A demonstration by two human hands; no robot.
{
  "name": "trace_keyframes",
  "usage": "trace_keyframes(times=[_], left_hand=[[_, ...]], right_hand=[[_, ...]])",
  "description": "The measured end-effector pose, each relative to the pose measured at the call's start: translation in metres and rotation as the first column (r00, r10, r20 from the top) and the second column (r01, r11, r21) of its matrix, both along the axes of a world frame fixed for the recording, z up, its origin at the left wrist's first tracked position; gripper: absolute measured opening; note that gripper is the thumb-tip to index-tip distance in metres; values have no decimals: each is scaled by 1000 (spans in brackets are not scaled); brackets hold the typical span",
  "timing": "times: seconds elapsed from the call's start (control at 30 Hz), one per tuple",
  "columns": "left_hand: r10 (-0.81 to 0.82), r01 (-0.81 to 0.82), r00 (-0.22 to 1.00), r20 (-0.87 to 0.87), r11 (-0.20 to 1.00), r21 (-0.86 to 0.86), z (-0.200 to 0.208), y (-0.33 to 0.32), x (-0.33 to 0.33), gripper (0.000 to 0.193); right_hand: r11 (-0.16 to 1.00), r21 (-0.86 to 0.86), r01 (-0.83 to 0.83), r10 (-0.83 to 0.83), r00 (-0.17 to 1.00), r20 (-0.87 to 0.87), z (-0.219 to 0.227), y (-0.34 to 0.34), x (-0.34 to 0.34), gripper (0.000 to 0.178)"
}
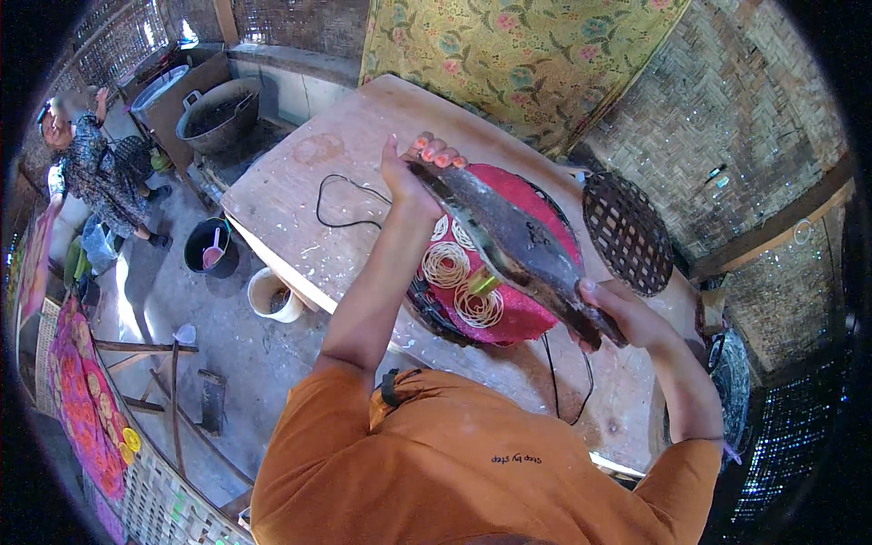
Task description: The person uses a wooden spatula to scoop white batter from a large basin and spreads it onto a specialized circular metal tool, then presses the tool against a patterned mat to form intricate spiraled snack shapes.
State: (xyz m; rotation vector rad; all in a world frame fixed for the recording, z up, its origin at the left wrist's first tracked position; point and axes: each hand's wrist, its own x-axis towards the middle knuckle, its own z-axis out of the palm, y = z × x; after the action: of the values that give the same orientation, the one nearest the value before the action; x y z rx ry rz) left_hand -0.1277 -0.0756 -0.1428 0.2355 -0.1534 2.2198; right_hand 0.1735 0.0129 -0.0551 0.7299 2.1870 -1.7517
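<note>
One dark slab point(522, 241), grasped by left hand point(409, 179) at ten o'clock and right hand point(631, 313) at four; long axis aligned ten-to-four, above red cloth point(522, 311).

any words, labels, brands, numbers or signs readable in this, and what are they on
Orange shirt: a short line of small dark lettering, upside down in this view; legible, but I won't copy it out.
Held board: dark marks, too unclear to tell if they are writing.
</note>
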Motion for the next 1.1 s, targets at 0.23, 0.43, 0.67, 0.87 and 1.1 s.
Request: trace_keyframes(times=[0.23,0.43,0.67,0.87,1.1], left_hand=[[-1,2,996,87,1000,-11,-30,3,26,47],[-40,41,998,-44,999,21,-54,22,2,48],[2,2,995,-98,999,41,-4,32,-5,46],[31,-29,998,62,999,-27,-37,76,-2,49],[34,-34,999,-5,998,43,-27,69,-28,53]], right_hand=[[997,-11,70,-68,990,124,7,4,14,58],[997,69,30,-34,997,65,-49,14,6,58],[981,-101,163,-155,984,86,-28,29,-4,62],[988,78,134,-148,965,219,-6,54,-13,60],[950,311,27,-77,986,149,-3,47,-32,66]])
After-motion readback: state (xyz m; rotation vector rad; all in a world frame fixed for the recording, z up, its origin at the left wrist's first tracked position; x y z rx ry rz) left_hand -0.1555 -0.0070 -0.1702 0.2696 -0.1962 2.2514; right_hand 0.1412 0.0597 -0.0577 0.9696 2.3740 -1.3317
